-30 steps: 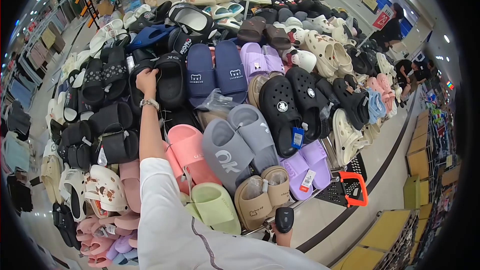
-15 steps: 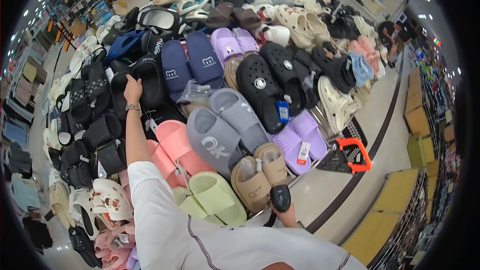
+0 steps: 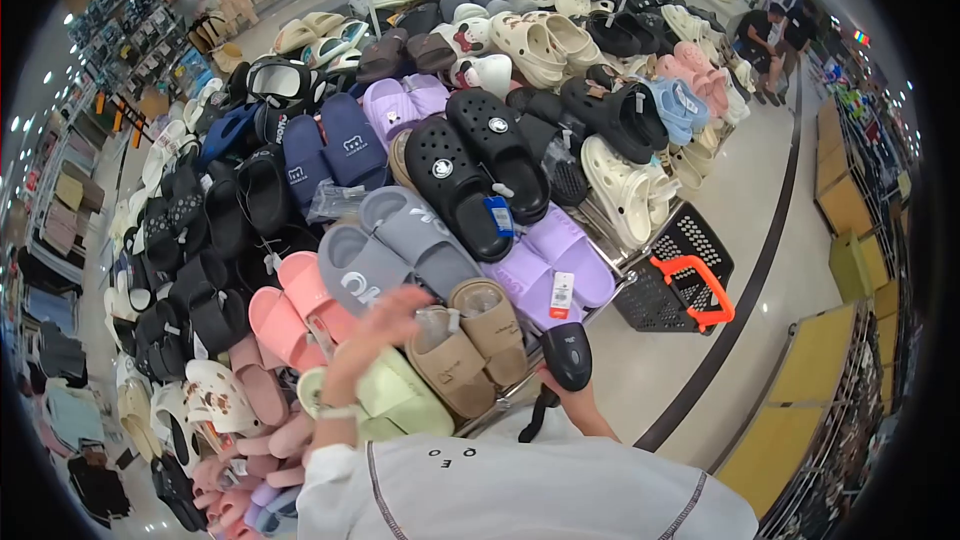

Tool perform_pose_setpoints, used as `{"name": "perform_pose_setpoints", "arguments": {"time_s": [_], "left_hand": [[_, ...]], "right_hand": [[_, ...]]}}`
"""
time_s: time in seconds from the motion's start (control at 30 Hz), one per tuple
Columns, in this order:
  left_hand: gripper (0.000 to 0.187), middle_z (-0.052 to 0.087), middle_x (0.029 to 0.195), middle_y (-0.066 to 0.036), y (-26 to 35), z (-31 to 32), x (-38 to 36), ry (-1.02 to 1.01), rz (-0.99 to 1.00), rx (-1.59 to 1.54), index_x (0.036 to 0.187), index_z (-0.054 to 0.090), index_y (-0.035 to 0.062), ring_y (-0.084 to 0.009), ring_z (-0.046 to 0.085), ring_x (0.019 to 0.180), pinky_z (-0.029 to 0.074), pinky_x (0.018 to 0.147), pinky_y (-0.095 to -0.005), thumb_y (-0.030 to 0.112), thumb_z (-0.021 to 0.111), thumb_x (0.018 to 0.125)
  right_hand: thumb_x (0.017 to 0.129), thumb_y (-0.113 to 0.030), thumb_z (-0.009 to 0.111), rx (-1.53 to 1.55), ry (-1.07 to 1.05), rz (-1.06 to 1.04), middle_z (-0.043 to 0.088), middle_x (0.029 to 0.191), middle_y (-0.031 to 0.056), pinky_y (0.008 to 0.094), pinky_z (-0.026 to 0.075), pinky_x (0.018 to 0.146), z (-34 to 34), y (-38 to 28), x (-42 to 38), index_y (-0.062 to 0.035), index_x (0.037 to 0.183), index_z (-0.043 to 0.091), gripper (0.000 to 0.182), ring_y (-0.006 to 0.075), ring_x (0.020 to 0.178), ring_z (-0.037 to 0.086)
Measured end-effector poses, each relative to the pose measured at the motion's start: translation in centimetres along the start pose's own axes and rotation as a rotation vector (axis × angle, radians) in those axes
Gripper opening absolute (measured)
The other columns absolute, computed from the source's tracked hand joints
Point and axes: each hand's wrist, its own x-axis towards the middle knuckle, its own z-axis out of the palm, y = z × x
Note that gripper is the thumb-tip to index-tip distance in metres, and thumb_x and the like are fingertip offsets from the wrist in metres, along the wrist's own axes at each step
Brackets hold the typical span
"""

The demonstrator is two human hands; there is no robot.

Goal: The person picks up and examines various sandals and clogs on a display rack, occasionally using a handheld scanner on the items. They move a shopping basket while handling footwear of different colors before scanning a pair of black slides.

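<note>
My left hand (image 3: pixel 385 325), blurred by motion, passes over the grey slides (image 3: pixel 370 265) and the pale green slides (image 3: pixel 400 395). Its fingers look stretched out, and I see nothing in them. Near the display's front edge, my right hand (image 3: pixel 570 400) grips a black handheld device (image 3: pixel 567 355) with a rounded head and a dark strap. Tan slides (image 3: pixel 465 350) lie between my hands. Just beyond the device sit lilac slides (image 3: pixel 555 260) with a white-and-red tag. Pink slides (image 3: pixel 300 305) are left of the grey pair.
Black clogs (image 3: pixel 465 180) with a blue tag, navy slides (image 3: pixel 335 145) and many other shoes cover the display. A black basket (image 3: pixel 650 300) with an orange handle (image 3: pixel 700 290) stands right of it. Two people (image 3: pixel 770 50) are beyond, at the far right. Shelving (image 3: pixel 800 370) lines the right side.
My left hand has let go of a black slide at the far left and come back toward me over the grey slides. My right hand still holds the device. The camera view has shifted.
</note>
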Motion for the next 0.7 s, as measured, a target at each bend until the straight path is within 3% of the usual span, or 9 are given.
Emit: {"name": "perform_pose_setpoints", "arguments": {"time_s": [0.07, 0.13, 0.2, 0.3, 0.37, 0.47, 0.5, 0.6, 0.7], "left_hand": [[0.057, 0.043, 0.122, -0.006, -2.5, 6.9, 0.6, -0.125, -0.088, -0.01, 0.123, 0.037, 0.0057, -0.019, 0.038, 0.116, 0.028, 0.098, -0.0334, 0.016, 0.065, 0.074], [0.065, 0.041, 0.125, -0.008, -4.8, 13.1, 2.1, -0.197, -0.127, 0.233, 0.126, 0.031, 0.0054, -0.0197, 0.035, 0.119, 0.026, 0.099, -0.0343, 0.012, 0.067, 0.072], [0.063, 0.044, 0.119, -0.012, -6.4, 18.8, 3.8, -0.148, -0.099, -0.012, 0.121, 0.035, 0.0005, -0.0201, 0.04, 0.114, 0.029, 0.098, -0.0337, 0.015, 0.069, 0.07], [0.063, 0.046, 0.114, -0.01, -7.0, 24.7, 6.1, -0.004, 0.005, -0.033, 0.121, 0.033, 0.0008, -0.0189, 0.045, 0.106, 0.035, 0.091, -0.0317, 0.011, 0.067, 0.069], [0.063, 0.047, 0.11, -0.008, -7.8, 27.1, 7.8, 0.044, 0.012, -0.076, 0.123, 0.033, 0.0042, -0.0159, 0.048, 0.096, 0.039, 0.082, -0.0299, 0.008, 0.065, 0.069], [0.062, 0.047, 0.11, -0.007, -7.9, 29.5, 9.4, 0.041, 0.081, -0.014, 0.123, 0.033, 0.0066, -0.0157, 0.048, 0.095, 0.04, 0.08, -0.0294, 0.008, 0.064, 0.069], [0.057, 0.048, 0.112, -0.009, -8.7, 30.3, 9.7, 0.034, -0.03, -0.085, 0.12, 0.039, 0.0037, -0.0161, 0.045, 0.102, 0.037, 0.085, -0.0273, 0.005, 0.064, 0.068], [0.052, 0.049, 0.11, -0.009, -8.3, 32.0, 10.4, 0.078, -0.113, -0.03, 0.116, 0.043, 0.0026, -0.0159, 0.045, 0.102, 0.038, 0.084, -0.0275, 0.005, 0.063, 0.069], [0.043, 0.049, 0.11, -0.011, -7.5, 33.1, 11.2, 0.22, 0.076, 0.08, 0.109, 0.046, 0.003, -0.0196, 0.048, 0.101, 0.04, 0.083, -0.032, 0.014, 0.064, 0.072]], "right_hand": [[0.075, -0.006, 0.064, 0.073, -0.197, -0.07, 0.059, 0.09, 0.0027, 0.026, 0.043, 0.071, -1.4, -2.3, 1.0, -0.0039, 0.096, 0.056, 0.023, 0.0106, 0.081, 0.054], [0.076, -0.006, 0.062, 0.074, -0.274, -0.063, 0.059, 0.093, 0.0029, 0.026, 0.043, 0.074, -3.2, -3.3, 2.2, -0.0037, 0.098, 0.056, 0.023, 0.0107, 0.086, 0.055], [0.076, -0.004, 0.061, 0.098, -0.373, -0.064, 0.059, 0.095, 0.0032, 0.0264, 0.044, 0.077, -5.3, -4.3, 2.8, -0.0039, 0.102, 0.055, 0.026, 0.0118, 0.09, 0.055], [0.076, -0.005, 0.06, 0.136, -0.429, 0.011, 0.059, 0.097, 0.0043, 0.0271, 0.044, 0.077, -9.2, -4.7, 4.5, -0.0035, 0.106, 0.053, 0.03, 0.0131, 0.09, 0.055], [0.076, -0.005, 0.061, 0.18, -0.473, 0.003, 0.058, 0.098, 0.0053, 0.0271, 0.045, 0.075, -11.8, -5.0, 5.9, -0.0033, 0.107, 0.052, 0.033, 0.013, 0.088, 0.055], [0.075, -0.004, 0.062, 0.069, -0.541, 0.088, 0.057, 0.097, 0.0049, 0.0269, 0.044, 0.074, -15.3, -4.0, 7.1, -0.0032, 0.106, 0.052, 0.032, 0.0124, 0.085, 0.054], [0.075, -0.005, 0.063, -0.001, -0.577, 0.04, 0.057, 0.094, 0.0042, 0.0265, 0.044, 0.073, -15.7, -5.0, 7.3, -0.0034, 0.104, 0.053, 0.031, 0.0114, 0.083, 0.054], [0.074, -0.006, 0.064, 0.037, -0.611, 0.031, 0.057, 0.094, 0.0047, 0.0257, 0.044, 0.073, -17.0, -4.1, 8.4, -0.0025, 0.103, 0.053, 0.031, 0.0111, 0.082, 0.054], [0.073, -0.004, 0.064, 0.044, -0.517, -0.011, 0.058, 0.092, 0.0048, 0.0253, 0.044, 0.072, -18.3, -4.8, 9.3, -0.001, 0.1, 0.055, 0.029, 0.0113, 0.082, 0.054]]}}
